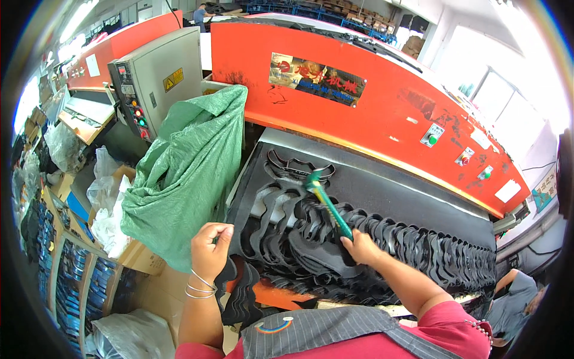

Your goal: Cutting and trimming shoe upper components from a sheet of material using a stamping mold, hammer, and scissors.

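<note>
My right hand (359,246) is wrapped around the green and yellow handle of a hammer (327,206). Its green head is raised toward a curved metal cutting die (293,167) on the black sheet; whether they touch is unclear. My left hand (209,246), a bracelet at its wrist, is closed in a loose fist beside the sheet's left edge, with nothing seen in it. Between and beyond my hands lie wavy black cut strips (272,218) and a stack of curved black pieces (320,254). A long row of similar pieces (427,248) runs right.
A large orange-red press (382,113) spans the far side, with coloured buttons at its right. On the left stand a grey control cabinet (170,72) and a draped green woven sack (185,167). A shelf of blue pieces (69,293) is lower left; another person (514,302) is lower right.
</note>
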Demonstrator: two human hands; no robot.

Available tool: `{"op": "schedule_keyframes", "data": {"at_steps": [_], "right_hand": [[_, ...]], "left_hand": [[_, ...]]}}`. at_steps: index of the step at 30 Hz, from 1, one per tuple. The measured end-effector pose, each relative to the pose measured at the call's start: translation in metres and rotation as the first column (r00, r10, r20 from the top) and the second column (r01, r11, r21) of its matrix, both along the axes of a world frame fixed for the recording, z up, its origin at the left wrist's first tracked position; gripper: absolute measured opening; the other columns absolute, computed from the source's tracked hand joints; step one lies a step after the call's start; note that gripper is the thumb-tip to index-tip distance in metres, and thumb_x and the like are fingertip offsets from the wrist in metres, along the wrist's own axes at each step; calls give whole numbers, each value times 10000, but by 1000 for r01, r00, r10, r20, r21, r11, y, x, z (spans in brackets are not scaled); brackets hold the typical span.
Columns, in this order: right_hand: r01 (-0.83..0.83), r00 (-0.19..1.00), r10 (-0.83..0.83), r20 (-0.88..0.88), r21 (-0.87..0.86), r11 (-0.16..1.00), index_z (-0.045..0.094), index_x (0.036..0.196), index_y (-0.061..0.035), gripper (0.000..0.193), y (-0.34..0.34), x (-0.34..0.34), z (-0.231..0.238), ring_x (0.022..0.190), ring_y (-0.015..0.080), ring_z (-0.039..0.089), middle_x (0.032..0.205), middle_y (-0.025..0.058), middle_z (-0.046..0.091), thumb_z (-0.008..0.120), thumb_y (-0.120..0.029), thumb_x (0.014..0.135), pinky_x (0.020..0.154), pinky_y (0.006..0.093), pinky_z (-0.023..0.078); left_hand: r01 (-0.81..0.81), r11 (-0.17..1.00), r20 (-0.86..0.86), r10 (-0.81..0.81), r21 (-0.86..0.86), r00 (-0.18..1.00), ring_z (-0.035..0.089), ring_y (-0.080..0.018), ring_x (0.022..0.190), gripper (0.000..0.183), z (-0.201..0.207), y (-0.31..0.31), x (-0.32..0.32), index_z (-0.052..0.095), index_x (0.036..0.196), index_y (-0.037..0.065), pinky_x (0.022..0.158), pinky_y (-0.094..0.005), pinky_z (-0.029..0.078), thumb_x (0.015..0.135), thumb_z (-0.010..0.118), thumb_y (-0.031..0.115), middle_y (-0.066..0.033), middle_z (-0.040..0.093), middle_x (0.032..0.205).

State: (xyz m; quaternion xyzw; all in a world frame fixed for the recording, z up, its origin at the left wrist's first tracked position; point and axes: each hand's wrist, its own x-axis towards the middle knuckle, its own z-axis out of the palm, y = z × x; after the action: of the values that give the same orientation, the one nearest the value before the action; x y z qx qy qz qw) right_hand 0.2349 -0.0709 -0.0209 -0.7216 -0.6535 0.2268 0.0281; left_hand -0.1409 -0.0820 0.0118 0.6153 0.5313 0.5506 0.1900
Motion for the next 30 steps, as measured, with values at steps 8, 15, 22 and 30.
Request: {"op": "schedule_keyframes", "data": {"at_steps": [8,15,22,30], "right_hand": [[181,508,413,-756,562,807,507,936,-18,378,-2,-41,139,453,92,456,607,28,504,428,-384,985,422,236,377],[-193,979,150,138,391,900,531,914,-30,435,-4,-16,4,493,141,536,596,72,545,462,-458,953,466,294,442],[79,546,257,-797,355,932,520,935,-38,312,5,-53,139,441,69,448,575,5,509,446,-336,989,430,232,376],[-139,974,83,209,267,954,526,847,18,454,14,3,-38,576,227,595,623,87,546,502,-426,936,508,350,497]], "left_hand": [[29,997,37,-27,-69,999,574,-117,698,147,-14,-10,-21,668,856,-16,646,-251,450,869,654,130,-67,640,776],[125,989,117,-115,-84,987,532,-61,695,169,-17,4,-18,651,854,-26,632,-211,432,888,647,139,-23,629,782],[48,986,197,-16,-161,980,562,-108,675,152,-31,-2,-34,666,864,-18,641,-243,447,871,655,133,-63,644,772],[153,979,203,-123,-137,971,590,-95,759,174,-20,8,-15,650,857,-24,714,-235,477,900,635,144,-52,654,808]]}}
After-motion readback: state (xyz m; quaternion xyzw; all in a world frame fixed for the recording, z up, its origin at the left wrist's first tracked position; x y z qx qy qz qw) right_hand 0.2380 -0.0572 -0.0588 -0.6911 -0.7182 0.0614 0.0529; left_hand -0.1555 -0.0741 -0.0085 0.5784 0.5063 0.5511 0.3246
